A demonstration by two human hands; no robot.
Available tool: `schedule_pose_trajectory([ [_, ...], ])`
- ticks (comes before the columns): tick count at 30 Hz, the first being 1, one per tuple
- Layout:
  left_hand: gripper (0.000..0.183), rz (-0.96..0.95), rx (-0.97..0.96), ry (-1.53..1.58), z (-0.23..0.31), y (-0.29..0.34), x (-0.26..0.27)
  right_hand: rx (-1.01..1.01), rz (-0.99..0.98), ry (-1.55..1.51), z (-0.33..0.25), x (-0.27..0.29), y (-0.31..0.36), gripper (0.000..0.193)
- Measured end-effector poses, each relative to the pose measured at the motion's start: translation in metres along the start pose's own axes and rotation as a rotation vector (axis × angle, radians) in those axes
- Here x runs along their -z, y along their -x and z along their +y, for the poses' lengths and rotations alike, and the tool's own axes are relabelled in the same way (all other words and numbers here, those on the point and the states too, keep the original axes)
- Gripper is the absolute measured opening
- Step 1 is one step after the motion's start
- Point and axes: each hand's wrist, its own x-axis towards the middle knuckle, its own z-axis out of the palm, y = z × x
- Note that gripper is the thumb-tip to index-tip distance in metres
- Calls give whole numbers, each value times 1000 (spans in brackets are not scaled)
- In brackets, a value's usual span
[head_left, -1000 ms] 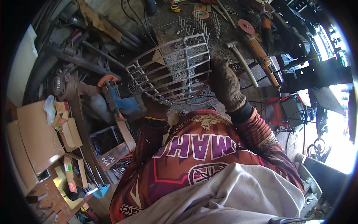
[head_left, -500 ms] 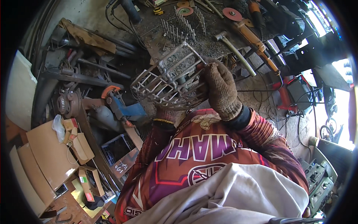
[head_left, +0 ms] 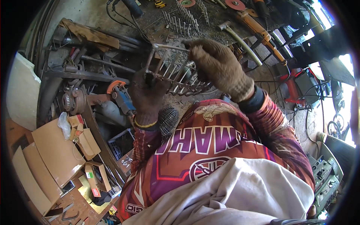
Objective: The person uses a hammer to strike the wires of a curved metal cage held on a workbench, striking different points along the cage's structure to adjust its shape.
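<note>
At twelve o'clock, just ahead of the chest, a barred metal cage (head_left: 171,70) hangs between both hands. The left hand (head_left: 148,92) seems curled round its eight-o'clock corner, though shadow blurs the fingers; the right hand (head_left: 221,67) closes on its two-o'clock edge. The step appears to be supporting the cage; moving it would call for two firm grips. Beyond, upright pegs (head_left: 185,19) stand at twelve, a hammer (head_left: 243,45) lies at two.

Left fingers (head_left: 145,80) and right fingers (head_left: 198,50) (both gloved) firmly curled.
</note>
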Motion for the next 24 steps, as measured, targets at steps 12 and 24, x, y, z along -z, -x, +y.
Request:
schedule_pose_trajectory([
  [12, 25, 233, -190, -805, -28, -3, 42, 207, 121, -173, 48, 61, -10, 66],
  [24, 56, 219, 403, 724, -24, -7, 5, 226, 183, 55, 47, 20, 13, 33],
])
